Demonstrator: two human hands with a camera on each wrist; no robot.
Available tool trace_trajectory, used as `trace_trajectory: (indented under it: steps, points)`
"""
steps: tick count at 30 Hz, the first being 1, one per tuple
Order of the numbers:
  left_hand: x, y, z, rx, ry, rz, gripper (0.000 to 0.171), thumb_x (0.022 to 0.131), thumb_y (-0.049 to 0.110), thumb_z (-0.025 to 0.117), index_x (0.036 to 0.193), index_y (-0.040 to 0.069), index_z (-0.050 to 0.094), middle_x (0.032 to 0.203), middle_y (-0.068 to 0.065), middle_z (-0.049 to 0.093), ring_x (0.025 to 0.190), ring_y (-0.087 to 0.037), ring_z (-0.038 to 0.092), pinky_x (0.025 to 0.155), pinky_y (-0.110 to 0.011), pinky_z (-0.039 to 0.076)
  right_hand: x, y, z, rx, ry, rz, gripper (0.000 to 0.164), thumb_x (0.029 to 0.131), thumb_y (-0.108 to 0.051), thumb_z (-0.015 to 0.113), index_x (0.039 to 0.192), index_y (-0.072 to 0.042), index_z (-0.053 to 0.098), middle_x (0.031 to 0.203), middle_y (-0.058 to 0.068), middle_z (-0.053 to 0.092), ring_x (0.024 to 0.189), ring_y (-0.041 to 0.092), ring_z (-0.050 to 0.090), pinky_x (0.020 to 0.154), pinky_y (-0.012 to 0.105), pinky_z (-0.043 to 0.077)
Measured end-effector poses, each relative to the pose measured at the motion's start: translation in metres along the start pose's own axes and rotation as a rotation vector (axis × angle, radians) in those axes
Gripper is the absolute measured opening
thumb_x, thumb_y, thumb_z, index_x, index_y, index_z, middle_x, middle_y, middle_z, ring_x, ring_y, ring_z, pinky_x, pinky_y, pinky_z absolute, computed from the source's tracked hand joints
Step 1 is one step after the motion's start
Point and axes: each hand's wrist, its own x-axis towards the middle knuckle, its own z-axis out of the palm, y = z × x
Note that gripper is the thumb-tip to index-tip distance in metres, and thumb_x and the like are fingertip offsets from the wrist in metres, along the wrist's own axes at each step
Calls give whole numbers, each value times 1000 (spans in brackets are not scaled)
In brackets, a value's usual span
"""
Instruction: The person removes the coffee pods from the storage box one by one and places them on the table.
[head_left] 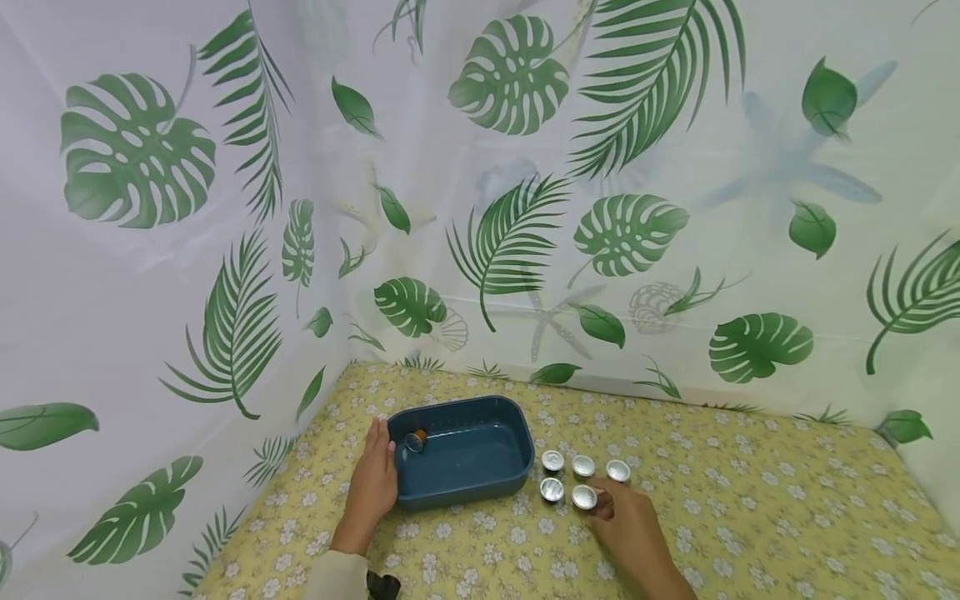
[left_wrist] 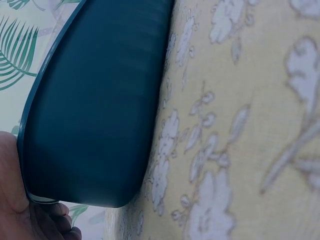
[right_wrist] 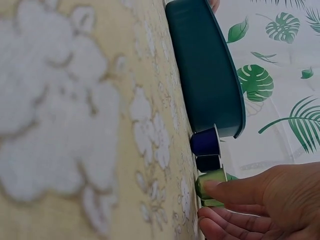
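My left hand (head_left: 372,479) is at the left end of a dark blue-green plastic tub (head_left: 465,498), thumb at the rim and fingers along the outer end wall. Inside the tub, near that end, an orange coffee capsule (head_left: 415,441) lies tipped on its side. My right hand (head_left: 626,521) pinches a light green coffee capsule (right_wrist: 212,181) between thumb and fingers, its silver lid (head_left: 584,497) showing from above. It is the nearest right one of a small group of capsules standing lid up beside the tub.
Other silver-lidded capsules stand close by: one at the back left (head_left: 552,461), a back middle one (head_left: 582,466), a back right one (head_left: 618,471), and a front left one (head_left: 551,489). A yellow floral cloth (head_left: 750,517) covers the surface. Leaf-printed white curtains (head_left: 645,350) enclose it behind and at the sides.
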Motion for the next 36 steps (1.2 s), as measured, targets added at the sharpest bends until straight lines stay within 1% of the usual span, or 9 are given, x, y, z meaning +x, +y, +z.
trace_trajectory:
  steps: [5,8,14,23,27,32,36]
  points:
    - [1,-1,0,2,-10,-5,54,113,16,35,160,-4,18,167,-23,10,151,-43,20,115,-62,28,0,2,-3,34,-34,57,51,76,9,82,125,8,65,90,8,70,75,15,65,64,33,56]
    - [1,-1,0,8,-6,-6,54,113,17,35,160,-4,18,167,-23,11,151,-43,20,115,-62,28,0,3,-5,44,-50,75,51,77,7,82,126,10,64,92,8,71,77,16,66,65,33,56]
    - [1,-1,0,4,-2,-5,54,113,16,35,160,-5,19,167,-23,11,151,-43,20,115,-62,29,-3,2,-11,27,-43,68,51,78,4,83,125,11,64,92,7,71,78,17,67,66,33,57]
    - [0,-1,0,0,-10,-8,54,113,16,35,160,-4,18,168,-23,10,151,-43,19,115,-62,29,-6,-7,-23,3,-36,68,48,79,9,80,125,12,65,92,9,72,79,19,69,66,32,59]
    - [0,0,-1,-3,-8,-7,55,113,16,35,160,-4,17,168,-22,9,151,-43,18,115,-62,29,-6,-12,-26,-14,-16,38,46,78,11,80,122,13,67,89,9,72,76,19,69,65,31,59]
    - [1,0,-1,0,-4,-6,55,113,17,35,161,-3,17,168,-22,10,151,-43,19,115,-61,29,-5,-19,-27,-27,22,-31,43,77,12,81,118,13,68,88,8,72,76,19,70,65,30,59]
    - [1,0,0,5,-3,-8,54,113,17,35,160,-4,18,167,-23,11,151,-42,20,115,-61,29,-3,-28,-27,-31,50,-91,40,77,9,83,115,12,70,89,9,73,76,18,70,66,29,59]
